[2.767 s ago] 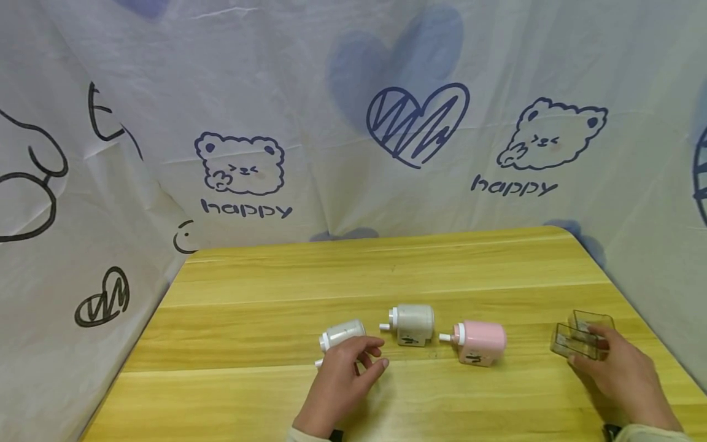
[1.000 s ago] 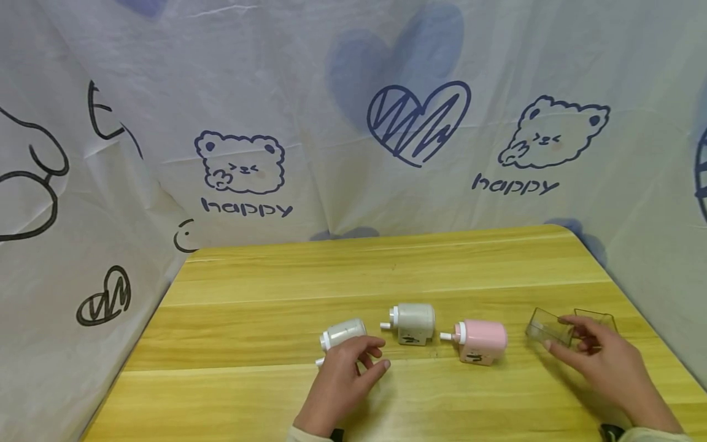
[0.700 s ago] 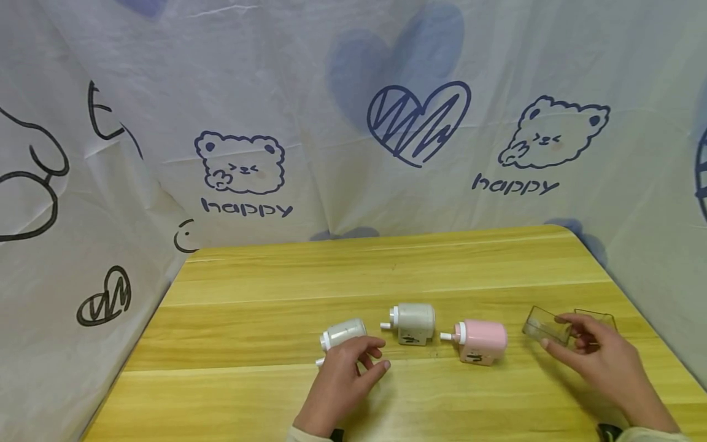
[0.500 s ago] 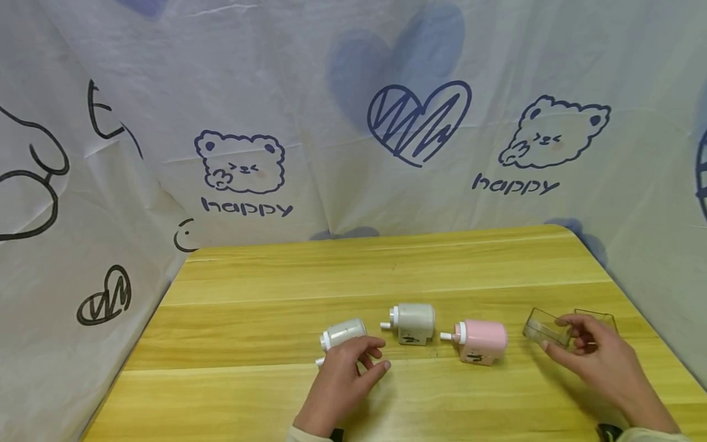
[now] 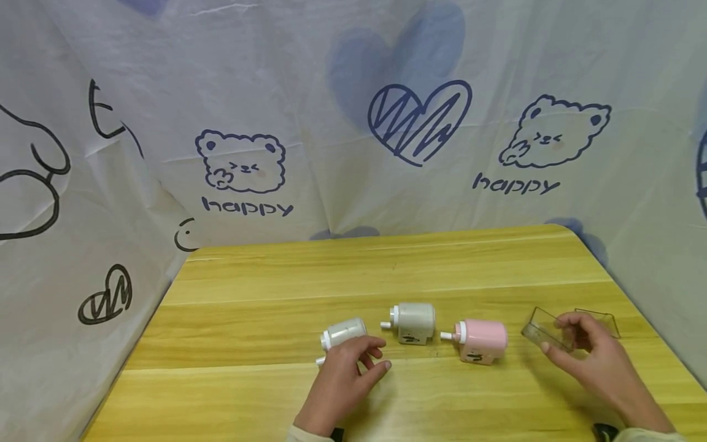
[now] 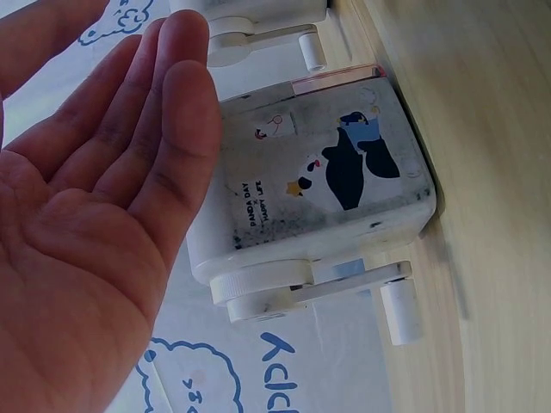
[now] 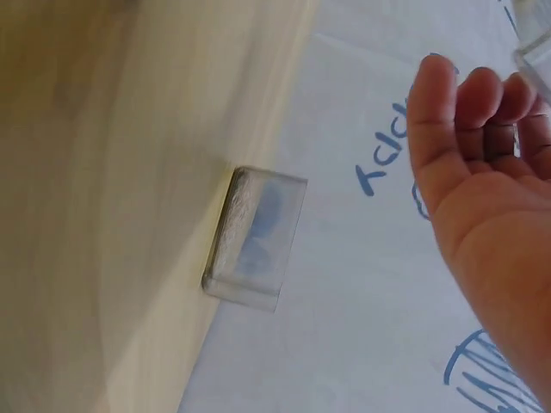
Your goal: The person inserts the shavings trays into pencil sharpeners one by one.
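My right hand pinches a small clear plastic drawer between thumb and fingers, a little above the table and tilted. A second clear drawer stands on the table behind that hand; the right wrist view shows shavings-like texture along its base. My left hand is idle, its fingers loosely bent, beside a whitish crank pencil sharpener that it partly covers. In the left wrist view this sharpener bears a panda print. A grey-white sharpener and a pink sharpener stand between the hands.
The wood-grain table ends at a white cloth backdrop printed with hearts and bears. The sharpeners' crank handles point left. To the right of the pink sharpener lies bare tabletop before the held drawer.
My right hand has moved left with one drawer, away from the other, which has stayed in place. Over the last half second it has barely shifted. The left hand has kept still.
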